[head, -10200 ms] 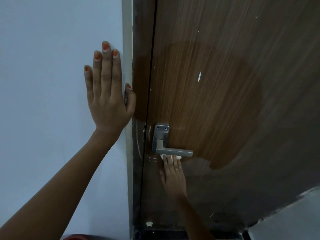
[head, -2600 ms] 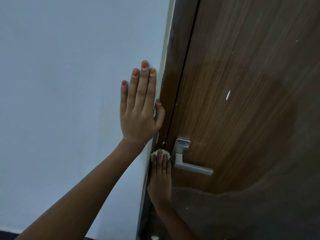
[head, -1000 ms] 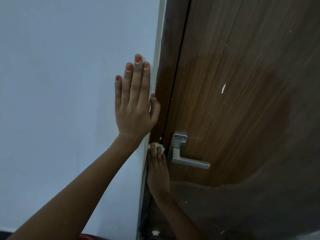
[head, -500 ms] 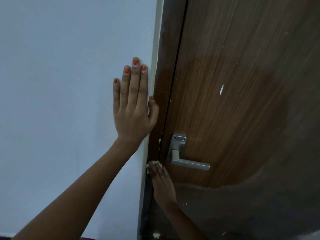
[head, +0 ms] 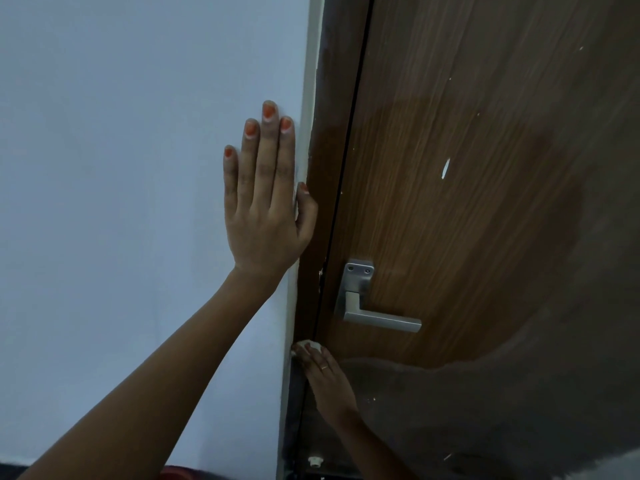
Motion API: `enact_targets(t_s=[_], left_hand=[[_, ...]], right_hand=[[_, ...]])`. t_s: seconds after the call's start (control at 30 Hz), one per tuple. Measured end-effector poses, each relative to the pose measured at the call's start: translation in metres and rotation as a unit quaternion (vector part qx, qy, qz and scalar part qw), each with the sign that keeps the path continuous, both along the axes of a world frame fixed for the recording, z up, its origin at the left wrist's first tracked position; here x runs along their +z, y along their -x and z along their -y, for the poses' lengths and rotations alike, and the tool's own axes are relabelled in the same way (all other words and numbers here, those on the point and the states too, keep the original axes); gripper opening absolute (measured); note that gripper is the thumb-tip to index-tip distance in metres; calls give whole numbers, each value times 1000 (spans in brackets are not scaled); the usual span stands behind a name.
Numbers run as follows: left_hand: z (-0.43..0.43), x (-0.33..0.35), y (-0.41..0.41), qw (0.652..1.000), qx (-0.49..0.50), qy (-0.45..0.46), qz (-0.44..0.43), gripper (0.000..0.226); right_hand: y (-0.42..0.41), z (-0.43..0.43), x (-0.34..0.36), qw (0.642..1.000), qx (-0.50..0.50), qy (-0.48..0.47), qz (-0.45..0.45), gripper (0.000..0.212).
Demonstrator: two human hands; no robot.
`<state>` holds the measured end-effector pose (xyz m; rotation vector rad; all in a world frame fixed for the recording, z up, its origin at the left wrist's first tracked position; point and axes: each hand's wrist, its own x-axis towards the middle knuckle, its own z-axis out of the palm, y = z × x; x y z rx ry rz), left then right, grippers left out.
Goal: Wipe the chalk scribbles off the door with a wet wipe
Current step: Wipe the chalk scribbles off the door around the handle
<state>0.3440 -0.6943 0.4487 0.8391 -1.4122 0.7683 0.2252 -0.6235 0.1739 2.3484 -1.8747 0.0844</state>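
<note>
My left grip (head: 266, 202) lay flat and straight-fingered on the wall (head: 121, 168). My right grip (head: 325, 379) pressed straight fingers (head: 316, 357) on the wet wipe (head: 307, 344), mostly hidden beneath them, at the door (head: 450, 237) edge, lower centre.

Dim bluish light, lower door shadowed, wide-angle edge distortion

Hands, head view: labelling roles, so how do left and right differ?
The left hand lies flat on the pale blue wall; the right hand presses a white wet wipe at the edge of the brown wooden door. The left hand is above the silver lever handle, the right hand below. Both have straight fingers.
</note>
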Motion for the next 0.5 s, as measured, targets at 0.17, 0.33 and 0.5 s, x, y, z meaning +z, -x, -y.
enact_targets(t_s=[0.17, 0.33, 0.5], left_hand=[[0, 2, 0, 1000, 4, 0, 5, 51], [1, 1, 1, 1000, 5, -1, 7, 52], [2, 1, 1, 1000, 11, 2, 5, 53]], right_hand=[[33, -14, -2, 1000, -6, -3, 15, 74], [82, -37, 2, 993, -74, 88, 39, 77], [70, -32, 5, 956, -200, 185, 109, 75]])
